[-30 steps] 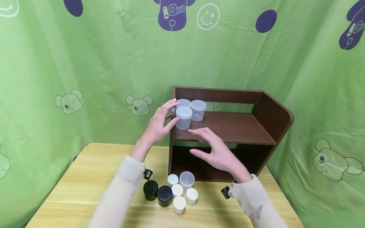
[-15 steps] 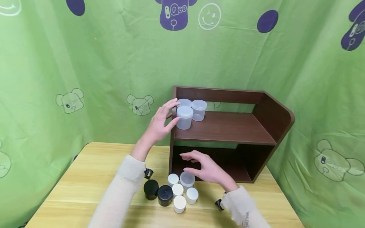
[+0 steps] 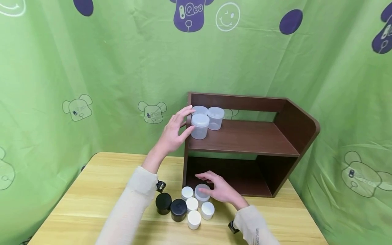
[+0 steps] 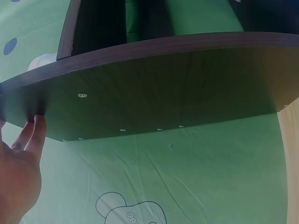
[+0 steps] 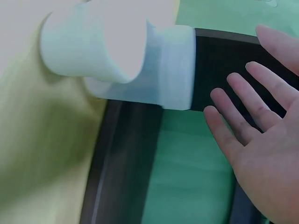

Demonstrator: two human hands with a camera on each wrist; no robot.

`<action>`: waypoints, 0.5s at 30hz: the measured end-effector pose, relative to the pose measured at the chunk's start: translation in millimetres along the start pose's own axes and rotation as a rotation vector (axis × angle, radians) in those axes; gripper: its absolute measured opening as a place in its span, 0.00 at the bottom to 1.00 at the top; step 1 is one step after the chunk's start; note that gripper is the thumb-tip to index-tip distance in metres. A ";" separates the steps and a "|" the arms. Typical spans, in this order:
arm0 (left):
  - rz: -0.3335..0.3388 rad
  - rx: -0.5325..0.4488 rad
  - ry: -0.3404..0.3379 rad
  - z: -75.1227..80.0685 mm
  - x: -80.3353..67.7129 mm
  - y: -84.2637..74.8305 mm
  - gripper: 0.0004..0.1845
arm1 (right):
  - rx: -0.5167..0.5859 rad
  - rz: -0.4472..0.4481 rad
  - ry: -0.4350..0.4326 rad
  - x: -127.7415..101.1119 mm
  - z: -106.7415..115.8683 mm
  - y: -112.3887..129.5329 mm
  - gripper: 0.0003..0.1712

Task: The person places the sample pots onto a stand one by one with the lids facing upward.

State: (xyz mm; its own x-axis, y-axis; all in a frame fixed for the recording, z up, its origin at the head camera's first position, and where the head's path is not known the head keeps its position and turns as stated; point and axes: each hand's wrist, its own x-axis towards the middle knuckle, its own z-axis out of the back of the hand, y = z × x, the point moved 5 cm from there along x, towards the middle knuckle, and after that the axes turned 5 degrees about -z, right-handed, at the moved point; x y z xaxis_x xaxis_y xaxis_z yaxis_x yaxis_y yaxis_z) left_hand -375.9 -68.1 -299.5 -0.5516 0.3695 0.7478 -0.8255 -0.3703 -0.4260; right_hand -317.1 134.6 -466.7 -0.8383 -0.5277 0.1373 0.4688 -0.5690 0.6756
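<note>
My left hand [image 3: 173, 134] is at the upper left corner of a dark brown two-tier shelf [image 3: 254, 136]. Its thumb tip overlaps the front clear lidded jar [image 3: 200, 129] on the top tier, while other fingers lie along the outer side panel [image 4: 140, 93]. Two more clear jars [image 3: 215, 119] stand behind that one. Down by the table, my right hand [image 3: 222, 190] hovers with spread, relaxed fingers over a clear jar [image 3: 198, 197] standing upright. In the right wrist view its fingers are apart from this clear jar [image 5: 177, 70], palm bare.
Several small white jars [image 3: 194, 219] cluster around the clear jar on the wooden table [image 3: 76, 197]. Two black jars [image 3: 178, 209] stand left of them. The shelf's lower tier [image 3: 239, 177] opens just behind the cluster. A green curtain [image 3: 107, 68] hangs behind and at both sides.
My right hand has come down from in front of the top tier to the clear jar on the table. The left hand has stayed at the shelf corner.
</note>
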 end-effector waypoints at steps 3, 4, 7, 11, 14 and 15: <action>0.005 0.009 0.002 0.7 0.7 -0.5 0.30 | 0.011 -0.024 0.005 -0.8 -4.0 -6.8 0.28; 0.006 0.008 0.001 0.8 0.8 -0.5 0.30 | 0.016 -0.030 0.005 -1.1 -5.3 -9.0 0.28; 0.011 0.002 0.002 0.6 0.9 -0.3 0.30 | 0.028 -0.042 0.009 -2.6 -9.4 -15.4 0.29; 0.010 -0.014 -0.001 0.0 0.4 0.4 0.30 | 0.026 -0.058 0.017 -4.6 -14.8 -23.5 0.30; 0.007 -0.017 -0.003 -0.4 -0.1 1.0 0.30 | 0.012 -0.077 0.023 -5.6 -18.2 -29.5 0.30; 0.005 -0.018 -0.004 -0.4 -0.3 1.1 0.29 | 0.009 -0.084 0.026 -5.9 -19.2 -31.3 0.30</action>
State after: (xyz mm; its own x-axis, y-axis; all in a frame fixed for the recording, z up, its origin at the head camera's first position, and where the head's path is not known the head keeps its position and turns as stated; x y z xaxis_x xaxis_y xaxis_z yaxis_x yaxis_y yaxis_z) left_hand -376.7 -68.3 -300.4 -0.5552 0.3639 0.7478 -0.8247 -0.3570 -0.4386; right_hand -321.5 143.4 -502.5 -0.8672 -0.4942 0.0613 0.3943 -0.6063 0.6906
